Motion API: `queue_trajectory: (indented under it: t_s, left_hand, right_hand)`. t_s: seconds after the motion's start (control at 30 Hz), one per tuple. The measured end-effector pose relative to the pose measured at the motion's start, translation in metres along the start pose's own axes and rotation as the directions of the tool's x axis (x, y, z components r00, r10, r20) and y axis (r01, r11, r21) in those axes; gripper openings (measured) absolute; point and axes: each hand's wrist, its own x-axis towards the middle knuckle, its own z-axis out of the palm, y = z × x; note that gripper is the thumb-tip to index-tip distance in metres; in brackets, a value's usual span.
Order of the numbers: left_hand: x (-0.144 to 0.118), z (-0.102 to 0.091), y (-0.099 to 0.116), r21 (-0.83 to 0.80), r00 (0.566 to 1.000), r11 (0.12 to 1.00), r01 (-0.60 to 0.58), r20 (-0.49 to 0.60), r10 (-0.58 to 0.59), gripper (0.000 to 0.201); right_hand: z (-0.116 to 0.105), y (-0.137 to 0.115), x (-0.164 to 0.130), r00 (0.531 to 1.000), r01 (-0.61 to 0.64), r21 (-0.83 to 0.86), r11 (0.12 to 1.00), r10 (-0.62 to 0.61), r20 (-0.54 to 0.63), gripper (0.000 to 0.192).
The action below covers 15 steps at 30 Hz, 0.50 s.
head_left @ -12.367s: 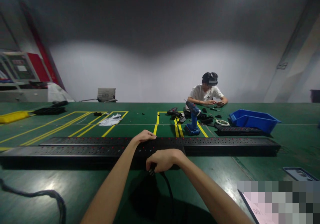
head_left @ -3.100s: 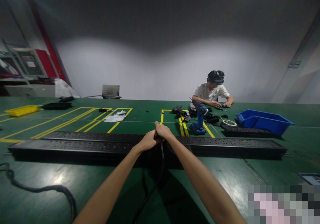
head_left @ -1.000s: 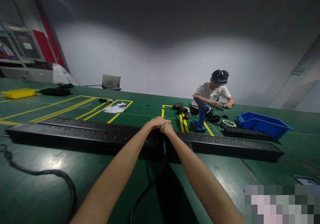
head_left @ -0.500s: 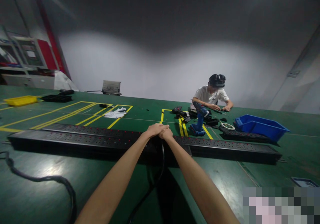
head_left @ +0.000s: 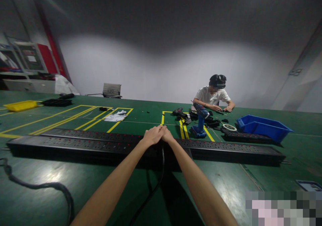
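Note:
My left hand (head_left: 151,136) and my right hand (head_left: 166,135) are pressed together, fingers closed, on top of the near long black power strip (head_left: 75,145) with red switches. A black cable (head_left: 161,167) drops from under the two hands and runs toward me over the green table (head_left: 226,175). The cable's end is hidden under my fingers. A second long black strip (head_left: 238,147) lies right behind the first and reaches far to the right.
A person in a white shirt (head_left: 212,96) works at the table's far side, with a blue drill (head_left: 200,122), tape roll (head_left: 229,127), a short strip (head_left: 246,137) and a blue bin (head_left: 263,127) nearby. A thick cable (head_left: 37,185) lies near left, a yellow tray (head_left: 20,105) far left.
Earlier my left hand lay flat on the strip and my right held the cable at its front edge. Both hands have since come together on top. Over the last second only the view shifted.

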Motion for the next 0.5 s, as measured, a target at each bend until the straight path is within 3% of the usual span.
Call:
queue_trajectory:
  t_s: [0.1, 0.23, 0.37, 0.5]
  left_hand:
    - [-0.013, -0.001, -0.008, 0.096, 0.999, 0.995, 0.004, -0.038, 0.000, 0.061]
    - [-0.023, 0.006, -0.020, 0.254, 1.000, 0.967, -0.014, 0.021, 0.009, 0.056]
    - [-0.023, 0.010, -0.022, 0.328, 0.999, 0.944, -0.033, 0.038, 0.022, 0.051]
    - [-0.023, 0.011, -0.022, 0.365, 0.999, 0.930, -0.040, 0.031, 0.031, 0.049]
  right_hand:
    - [-0.008, 0.015, -0.011, 0.992, 0.104, -0.036, 0.994, -0.107, -0.071, 0.034]
    - [-0.015, 0.046, -0.027, 0.973, 0.042, -0.241, 0.970, -0.095, -0.211, 0.034]
    - [-0.015, 0.063, -0.038, 0.986, -0.029, -0.392, 0.919, -0.039, -0.163, 0.045]
    - [-0.013, 0.064, -0.040, 0.986, 0.003, -0.442, 0.897, -0.077, -0.150, 0.048]
